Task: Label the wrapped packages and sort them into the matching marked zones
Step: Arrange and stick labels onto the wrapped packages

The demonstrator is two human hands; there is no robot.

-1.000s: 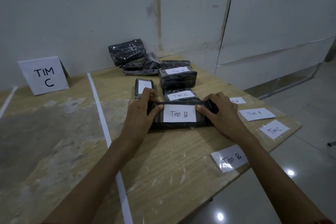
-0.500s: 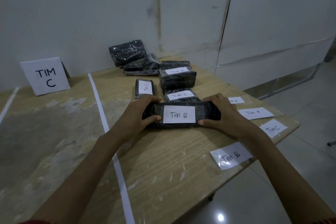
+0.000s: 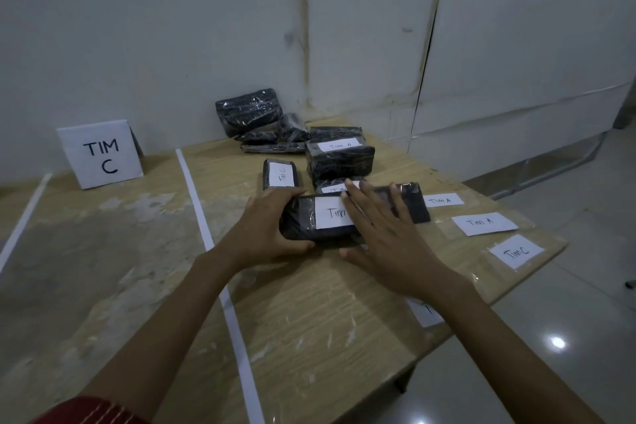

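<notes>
My left hand (image 3: 272,227) grips the black package (image 3: 354,217); right hand (image 3: 375,231), flat and released, should press its label (image 3: 332,215) down evenly

— What's the left hand (image 3: 272,231) doing?
— Its grip closes around the end of a black plastic-wrapped package (image 3: 347,217) on the wooden desk (image 3: 309,313).
— The right hand (image 3: 382,234)?
— Lying flat, fingers spread, over its white paper label (image 3: 332,215).
</notes>
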